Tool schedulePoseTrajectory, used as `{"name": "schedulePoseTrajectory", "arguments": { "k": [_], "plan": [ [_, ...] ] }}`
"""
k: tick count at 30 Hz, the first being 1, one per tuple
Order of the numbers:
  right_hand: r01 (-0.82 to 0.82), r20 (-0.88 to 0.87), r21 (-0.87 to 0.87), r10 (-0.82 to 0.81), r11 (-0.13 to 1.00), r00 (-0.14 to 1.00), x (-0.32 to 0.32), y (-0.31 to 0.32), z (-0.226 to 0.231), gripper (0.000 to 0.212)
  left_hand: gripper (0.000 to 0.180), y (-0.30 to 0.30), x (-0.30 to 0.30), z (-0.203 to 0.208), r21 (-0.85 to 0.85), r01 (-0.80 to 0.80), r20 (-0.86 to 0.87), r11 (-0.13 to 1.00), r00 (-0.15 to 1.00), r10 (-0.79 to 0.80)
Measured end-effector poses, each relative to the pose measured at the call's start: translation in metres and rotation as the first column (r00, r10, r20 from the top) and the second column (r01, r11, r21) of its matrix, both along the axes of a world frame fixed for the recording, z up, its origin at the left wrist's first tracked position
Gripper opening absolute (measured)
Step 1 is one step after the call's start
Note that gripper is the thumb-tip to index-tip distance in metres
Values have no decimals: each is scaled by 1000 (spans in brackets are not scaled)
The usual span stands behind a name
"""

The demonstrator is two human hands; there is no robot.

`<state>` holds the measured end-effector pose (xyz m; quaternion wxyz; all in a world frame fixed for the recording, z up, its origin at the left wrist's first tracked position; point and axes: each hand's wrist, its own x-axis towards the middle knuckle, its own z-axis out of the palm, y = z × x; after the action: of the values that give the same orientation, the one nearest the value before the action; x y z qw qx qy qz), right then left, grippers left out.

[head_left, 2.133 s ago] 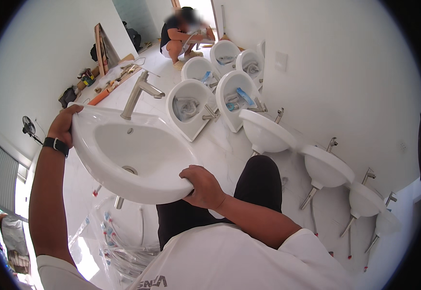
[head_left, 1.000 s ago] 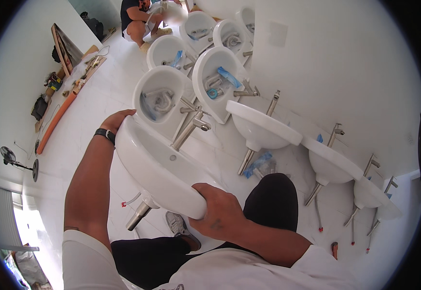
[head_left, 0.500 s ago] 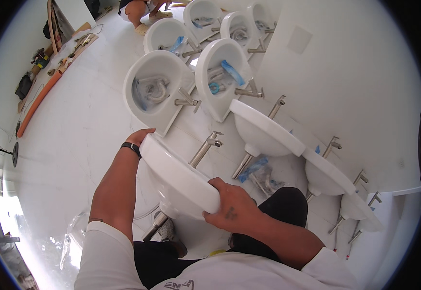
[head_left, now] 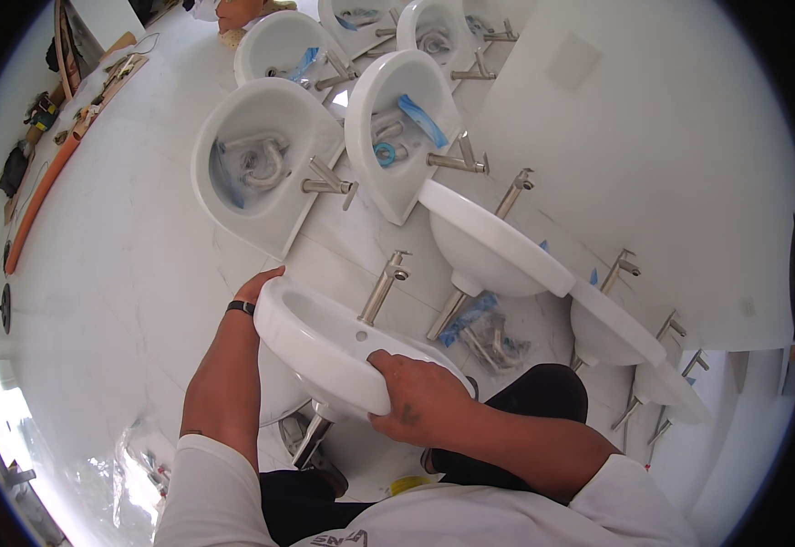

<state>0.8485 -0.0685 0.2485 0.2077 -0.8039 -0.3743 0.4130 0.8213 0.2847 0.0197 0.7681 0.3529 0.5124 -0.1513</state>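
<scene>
Between my two hands is a white ceramic wash basin (head_left: 311, 342), tilted so that part of its bowl and overflow hole shows. A brushed metal tap (head_left: 383, 290) stands on its far right edge, and a metal drain pipe (head_left: 314, 438) sticks out beneath. My left hand (head_left: 259, 284), with a black wristband, grips the far left rim; its fingers are partly hidden behind the basin. My right hand (head_left: 423, 397) is closed over the near right rim, thumb on top.
Several basins with taps stand ahead, among them one basin (head_left: 211, 173) holding bagged pipe parts. To the right, a tipped basin (head_left: 489, 242) leans in a row by the wall. A plastic bag of fittings (head_left: 498, 342) lies near my knee. An orange pipe (head_left: 44, 205) lies far left.
The held basin has turned, and more of its bowl now faces up. The view has shifted, so the other basins sit further left and higher.
</scene>
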Motion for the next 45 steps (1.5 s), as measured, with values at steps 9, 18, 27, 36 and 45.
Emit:
{"name": "schedulePoseTrajectory", "arguments": {
  "k": [9,18,27,36,45],
  "plan": [
    [-47,41,29,45,998,998,5,8,-14,56,35,-3,-1,-36,-119,-6,-6,993,1000,6],
    [-60,-5,-7,60,998,998,5,20,-26,60,30,9,-2,-61,-201,-51,51,978,997,63],
    [-54,-19,-27,54,998,998,8,33,-32,59,28,12,-1,-72,-190,-33,79,981,996,49],
    [10,2,3,-10,1000,1000,7,43,-46,61,32,9,11,-60,-153,-80,181,985,978,107],
    [50,-4,58,-50,997,999,9,45,-53,60,54,16,15,-54,-217,7,265,976,963,52]
  ]
}}
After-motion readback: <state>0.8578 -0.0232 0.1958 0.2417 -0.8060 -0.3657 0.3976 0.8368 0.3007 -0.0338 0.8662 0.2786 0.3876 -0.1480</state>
